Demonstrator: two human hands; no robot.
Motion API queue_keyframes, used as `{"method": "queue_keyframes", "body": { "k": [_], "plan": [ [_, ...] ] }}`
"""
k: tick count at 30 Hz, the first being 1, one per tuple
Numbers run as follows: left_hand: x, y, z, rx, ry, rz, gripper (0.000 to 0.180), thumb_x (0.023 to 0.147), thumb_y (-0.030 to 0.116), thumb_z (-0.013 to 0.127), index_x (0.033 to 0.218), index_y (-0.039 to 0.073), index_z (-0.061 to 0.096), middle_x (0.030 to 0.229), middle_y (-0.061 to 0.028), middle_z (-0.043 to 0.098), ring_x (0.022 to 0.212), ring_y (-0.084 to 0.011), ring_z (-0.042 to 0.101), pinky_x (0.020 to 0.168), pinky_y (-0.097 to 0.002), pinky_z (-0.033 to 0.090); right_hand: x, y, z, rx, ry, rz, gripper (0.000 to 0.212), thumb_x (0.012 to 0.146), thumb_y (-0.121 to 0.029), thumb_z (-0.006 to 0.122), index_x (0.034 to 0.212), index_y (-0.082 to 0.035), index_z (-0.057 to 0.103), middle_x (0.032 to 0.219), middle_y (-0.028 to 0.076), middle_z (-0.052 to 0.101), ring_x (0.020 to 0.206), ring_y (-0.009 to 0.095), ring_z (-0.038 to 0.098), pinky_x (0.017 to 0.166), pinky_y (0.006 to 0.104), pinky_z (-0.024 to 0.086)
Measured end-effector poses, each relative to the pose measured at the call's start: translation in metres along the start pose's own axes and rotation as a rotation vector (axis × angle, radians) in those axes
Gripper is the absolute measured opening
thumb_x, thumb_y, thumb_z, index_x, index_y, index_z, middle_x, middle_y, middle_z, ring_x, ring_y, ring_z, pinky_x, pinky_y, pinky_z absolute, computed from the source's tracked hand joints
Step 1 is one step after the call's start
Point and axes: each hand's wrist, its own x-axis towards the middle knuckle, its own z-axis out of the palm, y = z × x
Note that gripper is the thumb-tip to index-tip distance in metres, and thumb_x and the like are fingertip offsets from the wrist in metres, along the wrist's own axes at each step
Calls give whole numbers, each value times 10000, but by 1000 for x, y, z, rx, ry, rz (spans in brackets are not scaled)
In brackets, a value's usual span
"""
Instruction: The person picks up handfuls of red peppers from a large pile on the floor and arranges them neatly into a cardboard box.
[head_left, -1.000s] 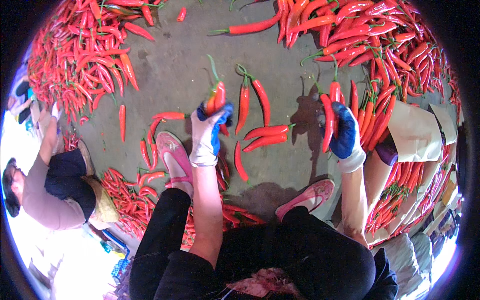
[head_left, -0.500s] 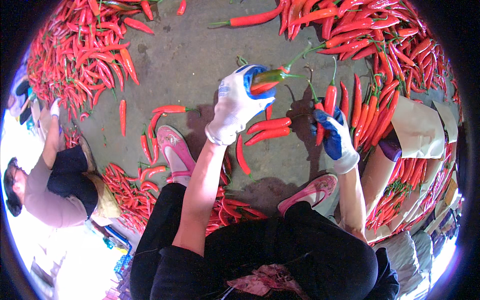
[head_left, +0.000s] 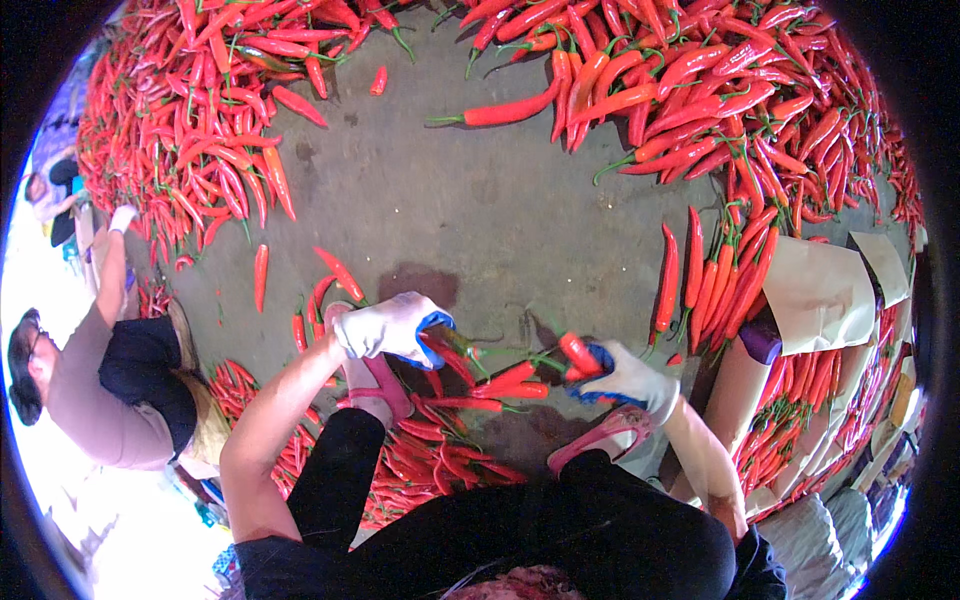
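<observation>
My left hand (head_left: 395,328), in a white glove with a blue palm, is closed around dark red chili peppers (head_left: 455,362) that poke out toward the right, their exact number hidden. A matching glove covers my right hand (head_left: 635,380), whose fingers grip a red chili pepper (head_left: 577,352) with its green stem pointing left. Loose red chilies (head_left: 510,378) lie just below and between the hands, close to my feet. A heap of chilies (head_left: 420,465) lies between my legs, partly hidden by my left knee.
Large chili heaps rise at the far left (head_left: 190,130) and far right (head_left: 700,95). A row of chilies (head_left: 722,280) lies beside an open paper-lined box (head_left: 740,395) of chilies at right. My pink shoes (head_left: 600,440) flank the hands. At left a person (head_left: 110,390) crouches.
Both hands have come back toward my body, the left also moving leftward. The greenish chili seen in my left hand no longer shows there. The view has shifted, showing more of the far heaps.
</observation>
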Motion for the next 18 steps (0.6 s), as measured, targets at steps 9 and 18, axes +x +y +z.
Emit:
{"method": "queue_keyframes", "body": {
  "k": [9,18],
  "plan": [
    [109,72,-111,156,1180,25,501,730,202,758,1187,56,614,988,-185,686,910,-321,680,807,-370,525,55,-133,-65,255,655,-462,191,843,-192,689,934,-33,634,771,-11,619,651,81,560,609,227,443],
    [48,16,-77,331,338,-23,420,686,176,739,1098,136,671,893,-181,673,824,-347,659,717,-415,510,31,-94,-81,402,721,-382,183,864,-156,664,997,-35,628,802,-11,617,673,84,573,627,230,455]
  ]
}}
